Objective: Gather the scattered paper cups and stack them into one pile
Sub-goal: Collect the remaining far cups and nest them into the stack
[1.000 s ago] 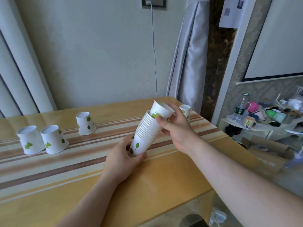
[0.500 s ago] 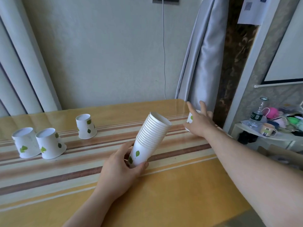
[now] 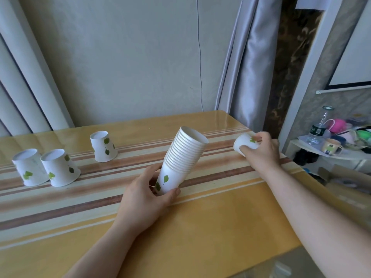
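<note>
Stack of paper cups (image 3: 183, 159) leaning up and to the right out of the left hand (image 3: 144, 197), mouth open toward the top, base cup with green leaf prints pinched between thumb and fingers just above the bench (image 3: 200, 227). Left hand curling firmly round that bottom cup, thumb lying across its near side.

Over to the right of the stack, right hand (image 3: 262, 152) clutching a single cup (image 3: 244, 144), tipped on its side, white bottom facing left toward the stack, a leaf print peeking out beside the fingers. Fingers wrapping over the top of it, thumb tucked under; cup apparently lifted off the striped surface, though contact is hard to judge.

Well beyond the left hand, toward the far left, three more cups standing upside down: a lone cup (image 3: 103, 146) up by the back stripes, and a pair (image 3: 45, 167) side by side, touching or nearly so, further left.

Past the right hand, off the bench edge, a cluttered side shelf (image 3: 329, 153) carrying a mug, a bottle and a pink object. Curtain hanging behind.
</note>
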